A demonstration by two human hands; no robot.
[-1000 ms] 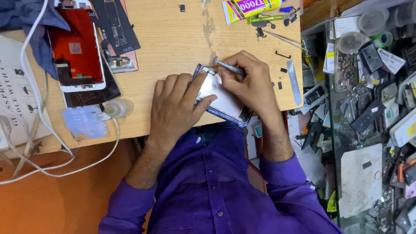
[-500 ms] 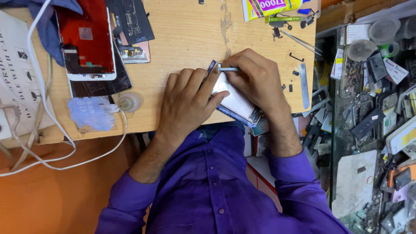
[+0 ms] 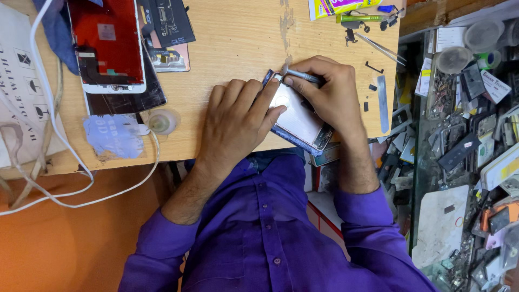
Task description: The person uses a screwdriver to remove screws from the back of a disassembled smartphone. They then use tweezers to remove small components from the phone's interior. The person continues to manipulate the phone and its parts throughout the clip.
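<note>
— What sits under the person's hands?

— A phone body [image 3: 299, 120], pale silver on its upper face with a dark blue rim, lying slantwise at the near edge of the wooden bench [image 3: 238, 43], one corner past the edge. The left hand [image 3: 238, 121] lies flat over its left part, fingers spread and pressing down, closed on nothing. The right hand [image 3: 324, 92] is curled around a thin grey tool [image 3: 300, 74] whose tip meets the phone's top corner.

— And the packets and labels around it?

— At the bench's far edge, right of centre, a yellow packet [image 3: 338, 6] with pink and white print lies flat, partly cut off by the frame; a green pen-like stick [image 3: 359, 18] lies just below it, and tweezers [image 3: 381, 47] nearer the right edge. On the left, a crumpled pale blue label [image 3: 112, 134] is stuck to the wood beside a small round clear suction cup [image 3: 161, 121]. Above these rests a detached screen [image 3: 108, 46], red-backed with a white border. At far left is a white sheet [image 3: 19, 92] with black print, crossed by white cables [image 3: 59, 146]. To the right, a glass counter [image 3: 465, 151] holds many small parts and white tags.
</note>
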